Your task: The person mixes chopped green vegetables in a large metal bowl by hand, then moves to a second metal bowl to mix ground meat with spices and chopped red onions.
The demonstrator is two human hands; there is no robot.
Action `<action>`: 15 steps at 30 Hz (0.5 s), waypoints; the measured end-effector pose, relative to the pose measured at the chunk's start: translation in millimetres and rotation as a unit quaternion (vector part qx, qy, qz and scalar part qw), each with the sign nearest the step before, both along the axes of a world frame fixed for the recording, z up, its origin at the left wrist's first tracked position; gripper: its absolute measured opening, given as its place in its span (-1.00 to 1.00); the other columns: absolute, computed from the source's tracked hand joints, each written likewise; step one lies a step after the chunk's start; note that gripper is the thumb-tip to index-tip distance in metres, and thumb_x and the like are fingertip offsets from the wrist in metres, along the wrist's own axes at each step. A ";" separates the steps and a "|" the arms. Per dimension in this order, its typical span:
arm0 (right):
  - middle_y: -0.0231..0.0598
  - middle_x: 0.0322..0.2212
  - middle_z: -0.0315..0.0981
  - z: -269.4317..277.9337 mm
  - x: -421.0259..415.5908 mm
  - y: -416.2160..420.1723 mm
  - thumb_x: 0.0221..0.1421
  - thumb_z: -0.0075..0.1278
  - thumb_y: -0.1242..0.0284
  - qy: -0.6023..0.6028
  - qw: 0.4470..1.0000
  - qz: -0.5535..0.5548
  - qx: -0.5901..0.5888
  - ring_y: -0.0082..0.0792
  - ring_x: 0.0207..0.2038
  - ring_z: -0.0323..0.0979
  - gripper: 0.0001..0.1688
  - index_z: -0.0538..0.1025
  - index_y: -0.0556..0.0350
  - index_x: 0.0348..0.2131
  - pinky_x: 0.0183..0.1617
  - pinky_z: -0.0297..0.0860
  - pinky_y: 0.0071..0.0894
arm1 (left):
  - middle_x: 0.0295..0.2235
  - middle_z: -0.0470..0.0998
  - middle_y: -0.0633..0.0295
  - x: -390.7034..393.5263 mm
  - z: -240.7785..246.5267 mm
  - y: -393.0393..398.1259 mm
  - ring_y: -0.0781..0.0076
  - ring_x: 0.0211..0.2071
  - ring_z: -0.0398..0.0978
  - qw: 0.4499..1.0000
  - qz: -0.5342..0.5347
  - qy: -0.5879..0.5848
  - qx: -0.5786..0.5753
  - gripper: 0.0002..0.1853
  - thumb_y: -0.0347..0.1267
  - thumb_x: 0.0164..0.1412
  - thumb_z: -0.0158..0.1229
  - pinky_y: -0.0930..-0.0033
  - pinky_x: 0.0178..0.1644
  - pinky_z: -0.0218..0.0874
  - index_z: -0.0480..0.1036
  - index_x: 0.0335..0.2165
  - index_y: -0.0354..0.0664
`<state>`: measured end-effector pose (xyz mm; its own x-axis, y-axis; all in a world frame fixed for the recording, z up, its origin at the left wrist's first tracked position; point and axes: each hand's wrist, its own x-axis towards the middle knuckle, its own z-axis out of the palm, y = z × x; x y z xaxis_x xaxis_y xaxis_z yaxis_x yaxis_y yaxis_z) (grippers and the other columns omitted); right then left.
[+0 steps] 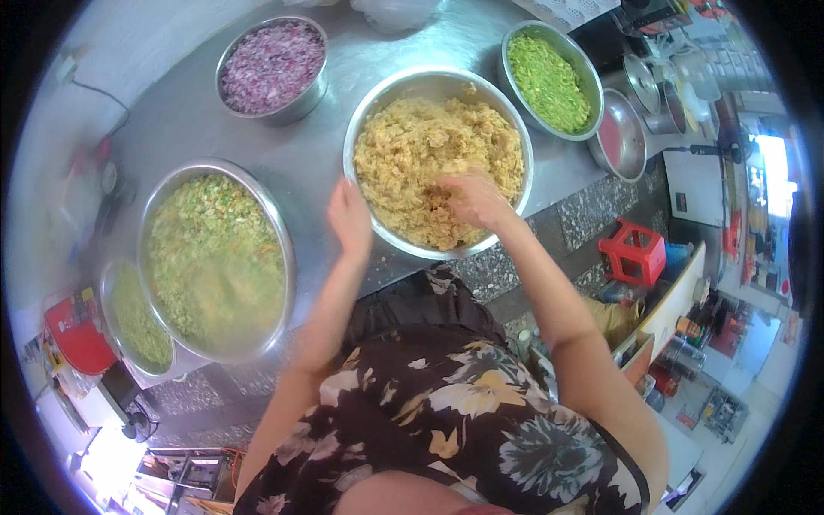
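Observation:
A large steel bowl [353, 129] stands before me, full of a yellowish, moist mixture [425, 138] that looks like minced meat or filling. Into its near right part reaches my right hand [473, 198]; the fingertips are sunk in the mixture and hidden, so their grip does not show. Against the bowl's left outer side lies my left hand [351, 217], its fingers together and pointing up at the rim. Whether those fingers pinch the rim is not plain.
Around it on the steel table [309, 154] stand a bowl of chopped red onion [270, 67], a bowl of chopped greens [547, 84], a large bowl of shredded vegetables [212, 257], a smaller bowl of greens [141, 322] and a steel bowl with red contents [611, 138]. A red plastic stool [634, 251] stands on the floor.

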<state>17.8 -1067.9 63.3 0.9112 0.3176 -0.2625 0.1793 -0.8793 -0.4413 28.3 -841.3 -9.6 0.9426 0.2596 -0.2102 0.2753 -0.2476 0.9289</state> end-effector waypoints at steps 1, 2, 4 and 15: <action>0.04 -0.14 0.40 8.4 -4.5 -6.6 -0.14 0.01 0.42 -0.053 0.998 -0.027 0.016 0.01 0.01 0.28 -0.43 0.42 -0.05 -0.03 0.10 0.20 -0.10 | -0.46 0.48 -0.02 29.2 7.9 9.1 0.28 -0.42 0.43 0.991 -0.066 0.038 0.106 -0.69 -0.31 0.25 -0.10 0.33 -0.26 0.21 0.43 -0.31 -0.40; 0.07 -0.11 0.37 1.9 -5.5 -16.4 -0.11 0.00 0.36 -0.104 0.988 -0.113 0.006 0.02 0.03 0.26 -0.40 0.38 -0.03 0.01 0.12 0.17 -0.10 | -0.43 0.49 -0.04 53.1 10.0 10.8 0.20 -0.40 0.44 0.991 -0.080 0.013 0.111 -0.69 -0.32 0.24 -0.08 0.32 -0.26 0.22 0.44 -0.26 -0.38; 0.14 -0.05 0.32 -29.4 -7.4 -37.7 -0.06 -0.01 0.24 -0.200 0.937 -0.287 -0.020 0.04 0.06 0.23 -0.31 0.30 0.03 0.08 0.17 0.12 -0.11 | -0.38 0.50 -0.07 70.8 3.5 6.3 0.12 -0.38 0.46 0.989 -0.090 -0.059 0.103 -0.69 -0.32 0.22 -0.07 0.30 -0.24 0.24 0.44 -0.20 -0.34; 0.16 0.06 0.16 -16.6 32.8 41.7 -0.02 -0.06 0.13 -0.050 0.986 -0.149 -0.061 0.13 0.06 0.19 -0.36 0.35 0.00 0.04 0.11 0.17 -0.03 | -0.30 0.51 -0.08 79.3 -4.4 3.6 0.04 -0.28 0.48 0.984 -0.075 -0.113 0.112 -0.67 -0.33 0.21 -0.01 0.25 -0.19 0.27 0.42 -0.11 -0.30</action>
<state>50.5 -1026.3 46.7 0.9824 0.0029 -0.1870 -0.0587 -0.9446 -0.3231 107.7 -837.7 -14.0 0.9900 0.1290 0.0568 0.0115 -0.4754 0.8797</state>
